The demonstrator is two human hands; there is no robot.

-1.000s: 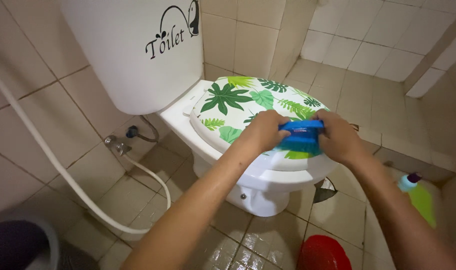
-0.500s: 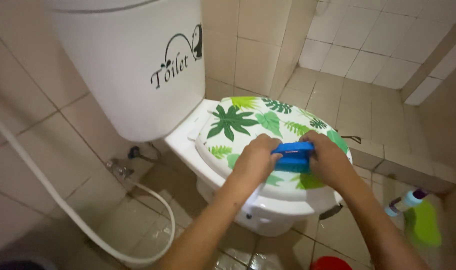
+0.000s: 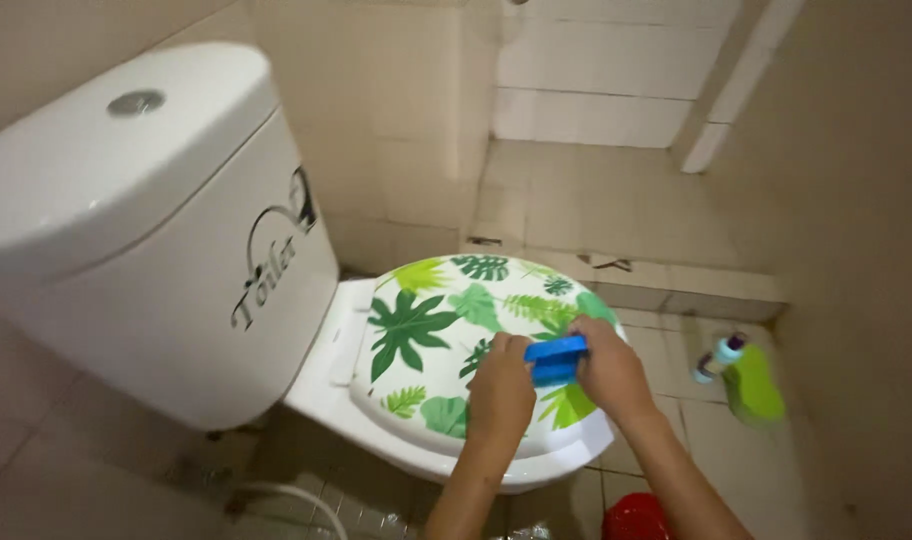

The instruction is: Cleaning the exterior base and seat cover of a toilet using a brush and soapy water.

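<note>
A white toilet lid with green leaf prints (image 3: 446, 330) lies closed on a white toilet bowl (image 3: 376, 425). A blue block-shaped scrubber (image 3: 556, 358) rests on the lid's near right part. My left hand (image 3: 501, 390) grips its left end and my right hand (image 3: 606, 368) grips its right end. Both forearms reach in from the bottom edge.
The white cistern (image 3: 146, 250) with a round flush button stands at the left. A green bottle with a blue cap (image 3: 741, 375) lies on the tiled floor at the right. A red object (image 3: 636, 518) sits at the bottom edge. A white hose (image 3: 296, 500) curves at the lower left.
The view has moved closer and swung up toward the cistern top. Both hands stay on the blue scrubber on the lid.
</note>
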